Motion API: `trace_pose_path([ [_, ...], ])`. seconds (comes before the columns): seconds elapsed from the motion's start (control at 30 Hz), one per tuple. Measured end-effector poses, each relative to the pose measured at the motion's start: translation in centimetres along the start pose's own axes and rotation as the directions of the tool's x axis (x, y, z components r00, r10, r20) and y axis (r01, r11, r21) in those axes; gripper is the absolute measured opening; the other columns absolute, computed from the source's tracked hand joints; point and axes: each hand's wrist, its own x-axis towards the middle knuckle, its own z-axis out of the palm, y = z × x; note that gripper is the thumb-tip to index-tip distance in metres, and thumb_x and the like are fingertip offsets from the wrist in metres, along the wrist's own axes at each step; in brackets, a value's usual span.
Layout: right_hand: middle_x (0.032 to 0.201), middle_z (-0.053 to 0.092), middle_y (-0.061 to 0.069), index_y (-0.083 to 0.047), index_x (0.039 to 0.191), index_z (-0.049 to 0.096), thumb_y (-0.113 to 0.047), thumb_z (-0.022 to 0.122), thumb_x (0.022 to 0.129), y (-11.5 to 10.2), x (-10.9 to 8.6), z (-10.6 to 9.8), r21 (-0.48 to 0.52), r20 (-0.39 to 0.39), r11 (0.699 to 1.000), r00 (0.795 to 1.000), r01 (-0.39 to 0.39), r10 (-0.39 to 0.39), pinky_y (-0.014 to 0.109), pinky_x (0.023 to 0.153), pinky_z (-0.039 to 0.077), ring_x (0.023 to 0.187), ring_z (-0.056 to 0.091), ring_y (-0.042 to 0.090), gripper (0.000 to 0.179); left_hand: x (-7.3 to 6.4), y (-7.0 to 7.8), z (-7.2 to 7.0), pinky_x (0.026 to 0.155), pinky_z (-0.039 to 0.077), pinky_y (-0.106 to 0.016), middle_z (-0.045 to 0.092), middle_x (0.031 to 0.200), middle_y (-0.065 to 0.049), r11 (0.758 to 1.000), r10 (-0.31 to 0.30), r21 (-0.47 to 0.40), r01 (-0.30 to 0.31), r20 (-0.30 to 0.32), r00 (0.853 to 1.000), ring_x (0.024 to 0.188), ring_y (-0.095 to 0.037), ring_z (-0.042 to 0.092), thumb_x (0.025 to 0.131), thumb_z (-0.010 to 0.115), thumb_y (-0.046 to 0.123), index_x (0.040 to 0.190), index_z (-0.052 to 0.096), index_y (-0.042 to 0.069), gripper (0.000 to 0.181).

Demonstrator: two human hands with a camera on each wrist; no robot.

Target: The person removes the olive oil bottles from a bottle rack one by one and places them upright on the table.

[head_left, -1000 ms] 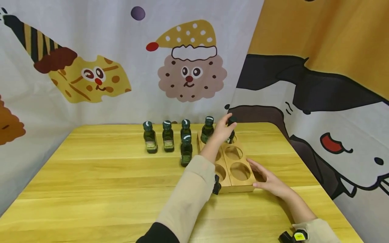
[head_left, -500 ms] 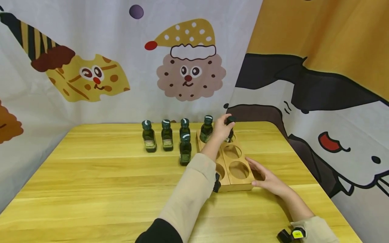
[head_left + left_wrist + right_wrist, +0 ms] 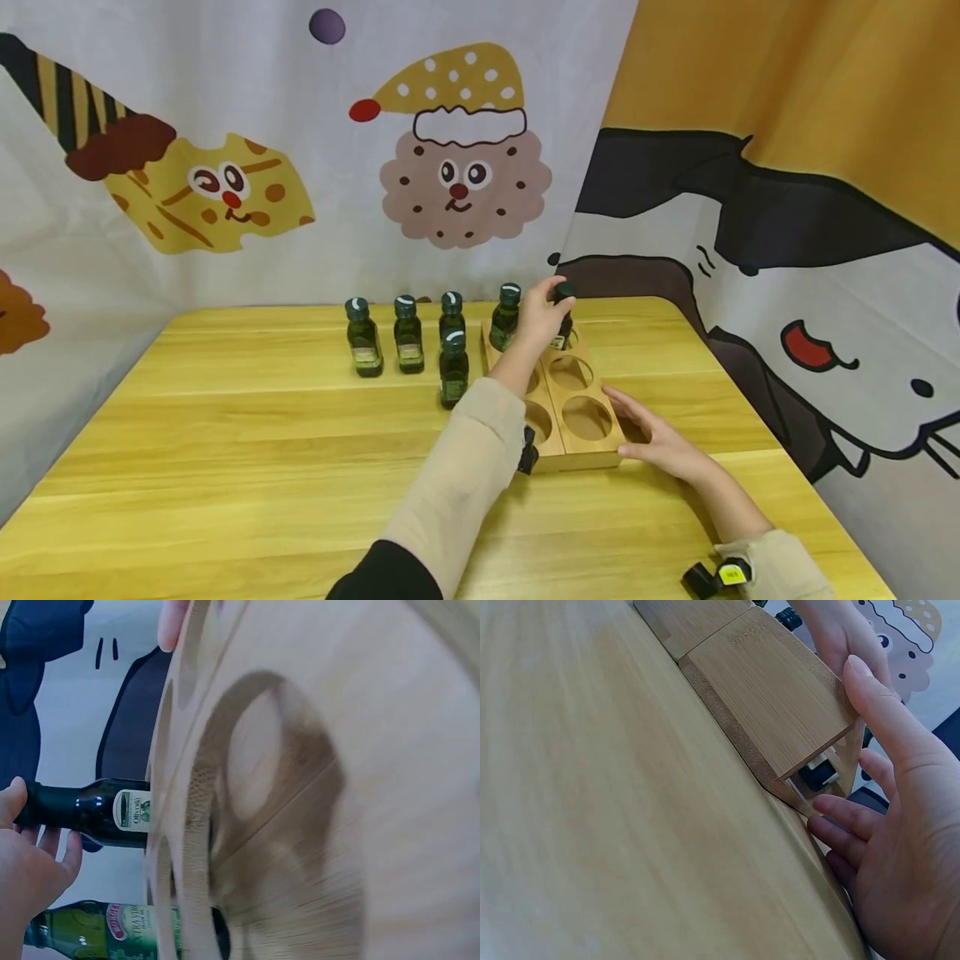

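Right of centre in the head view sits a light wooden rack (image 3: 577, 462) with two columns of round holes. Its back left hole holds a green bottle (image 3: 504, 321) with a dark cap, standing upright; through the holes near the front right corner, bare wood shows inside.

The held bottle (image 3: 561, 333) is at the back right hole, its lower end hidden by the rim; whether it touches the bottom, I cannot tell. The left hand (image 3: 538, 318) pinches its cap between thumb and fingers. The right hand (image 3: 663, 446) has its fingers loosely extended, the thumb touching the rack's front right corner.

Four more dark green bottles (image 3: 408, 343) stand left of the rack on the yellowish table (image 3: 225, 467).

The held bottle's label is mostly hidden in the head view, but at the left of the left wrist view it appears cream and green on nearly black glass. The neighbouring bottle, lower left there, has greener glass and a red badge. Only the right wrist view, towards its upper right, shows the rack's smooth outer face and an opening at its end, with something dark visible through it
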Motion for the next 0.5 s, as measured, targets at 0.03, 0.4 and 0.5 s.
trace_pose_path([
  [0.03,0.148,0.035,0.016,-0.020,0.154,0.024,-0.009,0.069,0.087,0.0,0.0,0.0,0.002,-0.001,1.000,1.000,0.002,-0.002,0.022,0.100,0.033,0.128,0.039,0.013,0.081,0.0,0.2,0.0,0.090,0.048,-0.031,0.057,0.129,-0.005,1.000,0.008,0.002,-0.008,-0.004,1.000,0.115,-0.019,0.053,0.093,0.064,0.014,0.131,0.059,0.013,0.038],
  [0.4,0.149,0.035,0.016,-0.021,0.153,0.024,-0.009,0.069,0.087,-0.1,0.1,0.0,0.003,-0.003,1.000,1.000,-0.005,0.005,0.022,0.101,0.032,0.129,0.039,0.014,0.081,-0.1,2.4,-0.3,0.076,0.051,-0.023,0.064,0.109,-0.004,0.997,0.071,-0.032,-0.072,-0.048,0.996,0.098,-0.015,0.060,0.091,0.068,0.015,0.128,0.061,0.011,0.038],
  [0.5,0.149,0.034,0.015,-0.021,0.153,0.025,-0.010,0.069,0.087,-0.2,0.0,0.0,0.002,-0.007,1.000,1.000,-0.010,0.010,0.021,0.101,0.032,0.128,0.039,0.011,0.081,-0.3,3.5,-0.8,0.074,0.051,-0.022,0.064,0.106,-0.003,0.995,0.082,-0.056,-0.084,-0.039,0.996,0.096,-0.014,0.060,0.090,0.068,0.016,0.127,0.061,0.011,0.038],
])
